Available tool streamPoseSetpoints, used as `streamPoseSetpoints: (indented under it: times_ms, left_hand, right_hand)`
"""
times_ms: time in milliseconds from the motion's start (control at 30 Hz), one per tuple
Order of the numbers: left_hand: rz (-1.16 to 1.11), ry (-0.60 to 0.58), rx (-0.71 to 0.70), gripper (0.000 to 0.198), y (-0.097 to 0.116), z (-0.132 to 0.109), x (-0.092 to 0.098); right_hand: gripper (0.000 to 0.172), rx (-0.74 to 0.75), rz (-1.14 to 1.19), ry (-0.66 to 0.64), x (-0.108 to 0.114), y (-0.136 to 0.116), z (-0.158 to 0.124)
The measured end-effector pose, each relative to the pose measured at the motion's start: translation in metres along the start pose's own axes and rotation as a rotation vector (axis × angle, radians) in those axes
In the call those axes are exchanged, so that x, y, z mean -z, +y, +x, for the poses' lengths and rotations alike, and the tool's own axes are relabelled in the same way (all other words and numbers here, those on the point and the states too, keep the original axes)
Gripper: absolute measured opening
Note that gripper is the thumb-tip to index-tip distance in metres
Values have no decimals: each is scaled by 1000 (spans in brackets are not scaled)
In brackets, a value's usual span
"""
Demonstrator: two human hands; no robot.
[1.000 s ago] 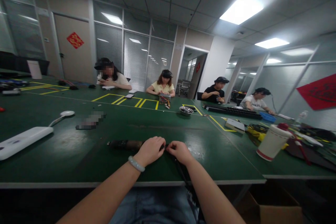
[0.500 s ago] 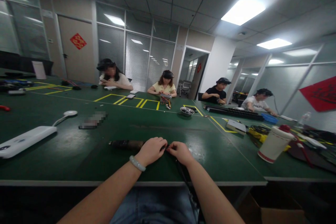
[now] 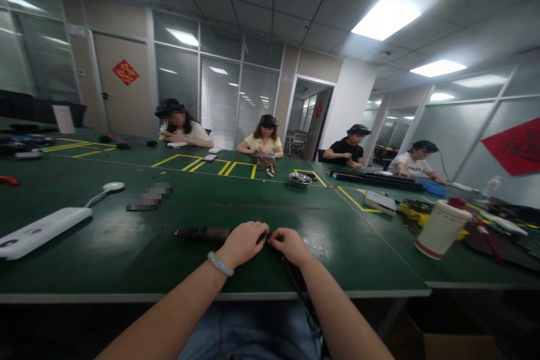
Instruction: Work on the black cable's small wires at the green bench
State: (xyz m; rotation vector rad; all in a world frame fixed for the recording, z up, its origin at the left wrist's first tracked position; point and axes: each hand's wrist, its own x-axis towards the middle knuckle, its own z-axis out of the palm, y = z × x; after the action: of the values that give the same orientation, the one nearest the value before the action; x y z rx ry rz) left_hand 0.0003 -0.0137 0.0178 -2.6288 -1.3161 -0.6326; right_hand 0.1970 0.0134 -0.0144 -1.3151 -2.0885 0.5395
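Observation:
A dark cylindrical tool, which looks like an electric screwdriver (image 3: pixel 207 234), lies on the green table with its small metal tip pointing left. My left hand (image 3: pixel 243 243) is closed over its right end, and the fingers cover that part. Just to the right, my right hand (image 3: pixel 290 244) pinches the black cable (image 3: pixel 296 282) close to the left fingertips. From there the cable runs down over the table's front edge towards my lap. The exact joint between the cable and the tool is hidden by my fingers.
On the left lie a white elongated device (image 3: pixel 48 229) and a blurred flat object (image 3: pixel 148 197). A metal bowl (image 3: pixel 300 180) stands ahead. To the right are a white tumbler (image 3: pixel 442 230) and a pale box (image 3: pixel 379 201). Several people sit along the far side.
The view has shifted very slightly. Both hands keep the same hold, and the tool has not visibly moved.

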Motion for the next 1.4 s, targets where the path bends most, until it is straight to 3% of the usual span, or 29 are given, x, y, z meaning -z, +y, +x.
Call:
streamPoseSetpoints:
  times_ms: [133, 400, 600, 900, 1400]
  left_hand:
    - [6, -5, 26, 11, -1, 0, -3]
    - [12, 3, -59, 8, -4, 1, -3]
    - [-7, 22, 6, 12, -3, 1, -4]
    - [13, -2, -45, 8, -4, 0, -3]
    - [10, 9, 28, 11, -2, 0, -4]
  right_hand:
    - [20, -13, 9, -13, 0, 0, 0]
    - [20, 16, -15, -8, -1, 3, 2]
    - [20, 8, -2, -16, 3, 0, 0]
    - [19, 2, 6, -19, 3, -1, 0]
    - [19, 4, 31, -22, 3, -1, -1]
